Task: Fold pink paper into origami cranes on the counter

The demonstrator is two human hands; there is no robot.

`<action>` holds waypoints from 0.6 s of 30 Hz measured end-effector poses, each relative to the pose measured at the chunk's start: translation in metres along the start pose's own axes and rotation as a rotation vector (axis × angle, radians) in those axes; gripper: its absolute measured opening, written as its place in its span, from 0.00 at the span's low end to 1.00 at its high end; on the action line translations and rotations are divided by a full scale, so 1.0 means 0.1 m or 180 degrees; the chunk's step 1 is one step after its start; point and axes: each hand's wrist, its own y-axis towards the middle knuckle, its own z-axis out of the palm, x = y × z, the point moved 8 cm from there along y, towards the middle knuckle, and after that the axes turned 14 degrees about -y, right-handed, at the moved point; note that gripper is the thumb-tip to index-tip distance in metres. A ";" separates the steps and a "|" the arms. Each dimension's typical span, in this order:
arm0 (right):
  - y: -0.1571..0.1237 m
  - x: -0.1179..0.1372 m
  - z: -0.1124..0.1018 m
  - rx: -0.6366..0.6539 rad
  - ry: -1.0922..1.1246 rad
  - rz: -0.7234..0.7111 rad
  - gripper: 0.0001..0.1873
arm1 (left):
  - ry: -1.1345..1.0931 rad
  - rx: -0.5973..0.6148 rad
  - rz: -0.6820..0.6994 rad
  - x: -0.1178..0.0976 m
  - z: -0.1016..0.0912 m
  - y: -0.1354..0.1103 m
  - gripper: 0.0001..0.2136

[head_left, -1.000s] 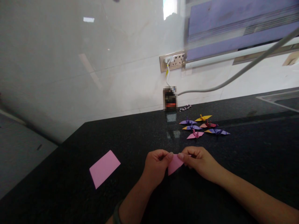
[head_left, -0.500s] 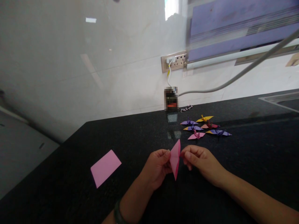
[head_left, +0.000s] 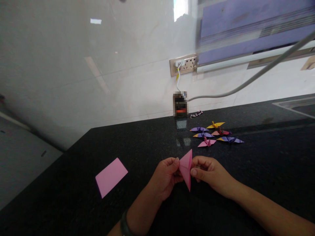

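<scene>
A folded pink origami paper point(head_left: 186, 167) is held above the dark counter, its pointed ends facing up and down. My left hand point(head_left: 167, 173) pinches its left corner between thumb and fingers. On the other side, my right hand point(head_left: 205, 172) has its fingertips at the paper's right edge, thumb in front and fingers bent behind. The fingertips behind the paper are partly hidden. Beyond the hands lie several folded paper cranes, among them a pink crane point(head_left: 207, 142), a yellow crane point(head_left: 215, 125) and a purple one point(head_left: 230, 140).
A pink stack of paper point(head_left: 111, 177) lies on the black counter point(head_left: 69, 177) to the left. By the wall stand a blurred-out device point(head_left: 180, 104) with a cable point(head_left: 221, 95) and a beaded strand point(head_left: 196, 114). A sink edge point(head_left: 292, 107) shows at the right.
My right hand has closed in on the paper's right edge. The paper's right side has swung slightly rightward and its faces show at a different angle. My left hand has stayed put.
</scene>
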 end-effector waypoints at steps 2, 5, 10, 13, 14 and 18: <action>0.00 0.00 0.00 -0.0001 0.0007 -0.0003 0.14 | 0.0014 0.0044 -0.0005 0.01 0.00 0.00 0.12; -0.01 0.02 0.01 0.0015 0.0087 -0.0020 0.13 | -0.0001 0.0088 -0.0030 0.01 0.02 0.00 0.12; -0.01 0.05 0.02 0.0044 0.0197 -0.0076 0.12 | -0.0043 0.0082 -0.0060 0.02 0.03 -0.01 0.13; 0.00 0.04 0.02 0.0030 0.0142 -0.0053 0.12 | -0.0056 0.0113 -0.0069 0.02 0.03 0.00 0.13; 0.00 0.03 0.02 0.0028 0.0108 -0.0043 0.13 | -0.0057 0.0117 -0.0072 0.02 0.03 0.00 0.13; 0.00 0.01 0.01 0.0038 -0.0016 -0.0044 0.12 | -0.0086 0.0115 -0.0052 0.00 0.03 0.00 0.12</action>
